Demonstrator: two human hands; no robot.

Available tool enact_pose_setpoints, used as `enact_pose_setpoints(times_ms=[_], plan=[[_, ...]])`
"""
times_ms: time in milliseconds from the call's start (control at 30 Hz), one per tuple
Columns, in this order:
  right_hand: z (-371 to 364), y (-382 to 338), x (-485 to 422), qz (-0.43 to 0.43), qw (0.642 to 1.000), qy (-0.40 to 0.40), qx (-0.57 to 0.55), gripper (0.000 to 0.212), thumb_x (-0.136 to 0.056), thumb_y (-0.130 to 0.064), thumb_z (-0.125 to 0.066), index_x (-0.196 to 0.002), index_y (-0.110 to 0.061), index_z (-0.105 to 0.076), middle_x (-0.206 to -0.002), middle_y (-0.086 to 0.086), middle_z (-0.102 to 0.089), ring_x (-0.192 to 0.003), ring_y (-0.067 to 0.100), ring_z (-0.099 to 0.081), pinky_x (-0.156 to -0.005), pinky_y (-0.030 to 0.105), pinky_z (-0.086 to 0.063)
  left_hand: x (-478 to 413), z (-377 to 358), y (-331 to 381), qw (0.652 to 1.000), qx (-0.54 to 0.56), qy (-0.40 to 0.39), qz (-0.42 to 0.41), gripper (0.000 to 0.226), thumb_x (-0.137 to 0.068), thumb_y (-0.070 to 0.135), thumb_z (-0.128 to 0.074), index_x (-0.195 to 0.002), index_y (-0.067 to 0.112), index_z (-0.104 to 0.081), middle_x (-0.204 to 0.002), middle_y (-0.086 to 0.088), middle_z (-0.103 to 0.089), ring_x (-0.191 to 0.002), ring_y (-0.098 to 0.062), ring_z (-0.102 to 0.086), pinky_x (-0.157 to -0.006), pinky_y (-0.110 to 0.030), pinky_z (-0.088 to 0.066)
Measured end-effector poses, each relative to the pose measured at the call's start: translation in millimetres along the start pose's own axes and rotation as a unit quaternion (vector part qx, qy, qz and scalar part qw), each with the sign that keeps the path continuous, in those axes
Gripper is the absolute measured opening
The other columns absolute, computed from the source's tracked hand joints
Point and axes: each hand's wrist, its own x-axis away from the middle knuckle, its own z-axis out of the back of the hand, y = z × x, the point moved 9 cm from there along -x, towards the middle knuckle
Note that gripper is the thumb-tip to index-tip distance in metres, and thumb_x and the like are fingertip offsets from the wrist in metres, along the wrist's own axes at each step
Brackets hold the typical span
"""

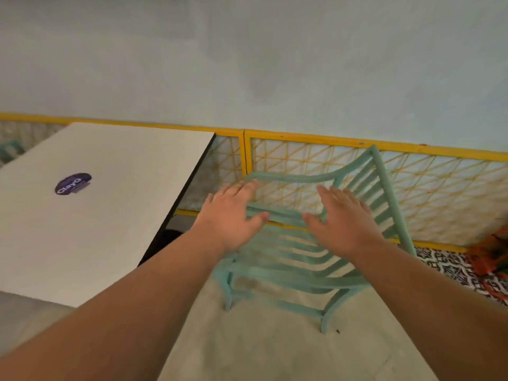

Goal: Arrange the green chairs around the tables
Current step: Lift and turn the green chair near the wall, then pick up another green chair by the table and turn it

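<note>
While the left hand (pixel 231 218) and right hand (pixel 343 218) lie flat and spread over it, grasping nothing, the green slatted chair (pixel 288 268) stands right of the smooth rectangular table (pixel 110 215), near the yellow lattice panel (pixel 439 188); bare floor (pixel 261 353) lies nearer.

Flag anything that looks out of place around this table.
The green chair stands apart from the table, off its right edge, not tucked in. The left hand and right hand are open over it. An orange thing at the frame's right edge is too blurred to identify.
</note>
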Motion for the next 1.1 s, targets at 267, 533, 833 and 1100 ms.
enact_pose_setpoints(times_ms=[267,533,833,1100], plan=[[-63.8,-89.6,42.3,0.149,0.984,-0.075,0.067,0.081,-0.095,-0.067,-0.041,-0.16,-0.02,-0.026,-0.163,0.007,-0.035,-0.152,0.032,-0.027,-0.121,0.053,-0.026,118.4,-5.9,-76.5,0.989,0.018,0.007,0.145,0.098,-0.077,0.08,-0.032,-0.163,0.033,-0.018,-0.168,-0.003,-0.027,-0.154,-0.027,-0.024,-0.122,-0.053,-0.025],[-181.4,-198.7,151.3,0.244,0.948,-0.174,0.104,0.08,-0.093,-0.065,-0.043,-0.158,-0.02,-0.028,-0.159,0.009,-0.041,-0.148,0.034,-0.032,-0.118,0.054,-0.029,312.6,-44.8,-180.4,0.956,0.037,-0.014,0.291,0.082,-0.096,0.066,-0.041,-0.164,0.032,-0.009,-0.17,0.0,-0.019,-0.156,-0.026,-0.016,-0.125,-0.05,-0.021],[-249.6,-386.2,296.0,0.335,0.915,-0.204,0.088,0.079,-0.097,-0.06,-0.044,-0.162,-0.022,-0.022,-0.166,0.007,-0.03,-0.154,0.031,-0.022,-0.122,0.05,-0.025,546.3,-20.4,-291.9,0.922,0.009,-0.02,0.386,0.085,-0.096,0.068,-0.041,-0.165,0.03,-0.009,-0.171,-0.002,-0.017,-0.157,-0.029,-0.015,-0.126,-0.049,-0.019],[-256.5,-471.3,334.2,0.354,0.913,-0.193,0.057,0.077,-0.098,-0.058,-0.048,-0.16,-0.019,-0.026,-0.16,0.005,-0.039,-0.154,0.035,-0.022,-0.122,0.054,-0.027,583.8,3.7,-320.9,0.927,0.02,-0.016,0.375,0.083,-0.098,0.066,-0.042,-0.164,0.034,-0.004,-0.172,0.004,-0.011,-0.158,-0.025,-0.008,-0.127,-0.051,-0.015]])
